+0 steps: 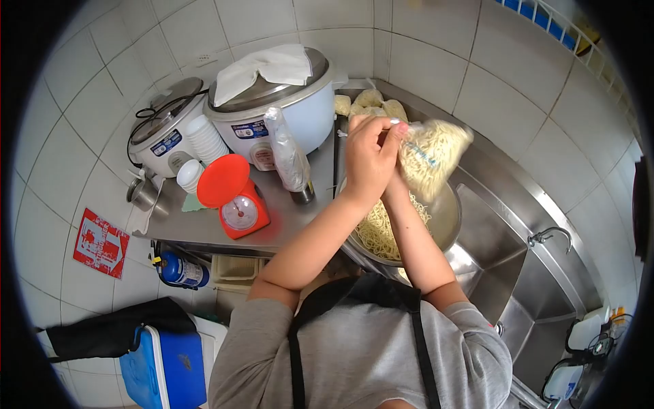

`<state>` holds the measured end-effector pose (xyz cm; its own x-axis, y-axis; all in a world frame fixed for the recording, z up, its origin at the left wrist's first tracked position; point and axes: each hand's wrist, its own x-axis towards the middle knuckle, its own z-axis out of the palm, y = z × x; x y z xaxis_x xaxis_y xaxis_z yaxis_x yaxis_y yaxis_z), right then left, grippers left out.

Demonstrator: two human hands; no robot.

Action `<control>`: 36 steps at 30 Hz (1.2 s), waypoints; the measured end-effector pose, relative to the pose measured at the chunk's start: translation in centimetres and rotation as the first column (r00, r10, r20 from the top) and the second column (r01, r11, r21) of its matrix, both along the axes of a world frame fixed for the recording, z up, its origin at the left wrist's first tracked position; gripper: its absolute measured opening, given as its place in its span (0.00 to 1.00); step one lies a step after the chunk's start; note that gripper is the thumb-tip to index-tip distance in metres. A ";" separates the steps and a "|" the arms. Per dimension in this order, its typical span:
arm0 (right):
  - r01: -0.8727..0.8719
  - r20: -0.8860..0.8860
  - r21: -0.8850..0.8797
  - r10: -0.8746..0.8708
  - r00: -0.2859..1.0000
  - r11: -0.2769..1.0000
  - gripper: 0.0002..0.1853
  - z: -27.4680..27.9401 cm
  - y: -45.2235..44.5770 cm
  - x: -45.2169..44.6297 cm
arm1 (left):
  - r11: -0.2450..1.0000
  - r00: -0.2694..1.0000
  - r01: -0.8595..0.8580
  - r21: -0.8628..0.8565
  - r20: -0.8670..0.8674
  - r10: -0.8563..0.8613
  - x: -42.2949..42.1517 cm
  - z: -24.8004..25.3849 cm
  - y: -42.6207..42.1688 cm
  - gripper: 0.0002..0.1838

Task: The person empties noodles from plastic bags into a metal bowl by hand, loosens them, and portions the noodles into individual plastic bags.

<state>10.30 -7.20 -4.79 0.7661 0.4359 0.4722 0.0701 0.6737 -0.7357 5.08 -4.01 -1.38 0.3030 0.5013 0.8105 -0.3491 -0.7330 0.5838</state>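
A clear bag of noodles (434, 155), slightly blurred, hangs out to the right from my two hands, which meet at its gathered neck. My left hand (370, 151) is closed with thumb and fingers pinched at the bag's top. Behind it, my right hand (396, 178) is mostly hidden, so its fingers cannot be made out. Below my forearms a large metal bowl (446, 221) holds loose noodles (378, 232). Several filled bags (371, 102) lie beyond my hands at the back of the counter.
Left of the bowl stand a red scale (242, 213), a plastic-wrapped bottle-like item (289, 153), stacked white cups (206, 138) and two rice cookers (272, 129) (163, 129). A metal sink (490, 228) with a faucet (553, 237) is at the right.
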 end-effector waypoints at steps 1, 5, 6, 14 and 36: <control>-0.089 -0.249 -0.014 0.083 0.965 0.996 0.12 0.0 0.8 -0.8 | 0.988 0.993 -0.118 0.101 0.029 0.115 0.5 -0.8 0.9 0.08; -0.399 -0.200 -0.476 0.346 0.917 0.784 0.12 -1.9 0.1 2.5 | 0.932 0.950 -0.306 0.194 0.003 0.311 0.9 -2.6 2.8 0.07; -0.187 0.052 -0.491 0.243 0.969 0.851 0.12 -2.6 0.6 2.4 | 0.922 0.940 -0.322 0.214 -0.044 0.339 0.5 -2.9 2.9 0.07; 0.789 0.916 -0.287 -0.084 0.391 0.543 0.06 -1.7 -4.7 0.2 | 0.921 0.944 -0.136 0.365 -0.236 0.233 -1.7 -2.1 1.4 0.07; 0.022 0.632 -0.488 0.336 0.698 0.872 0.05 3.5 -14.5 2.4 | 0.670 0.864 0.439 0.599 -0.485 -0.132 -4.8 2.5 -1.2 0.07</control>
<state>12.68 -21.73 -1.32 0.2062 0.8056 0.5555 0.5905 0.3502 -0.7271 0.26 -5.17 1.09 0.6808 -0.2968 0.6696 -0.4802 -0.8712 0.1020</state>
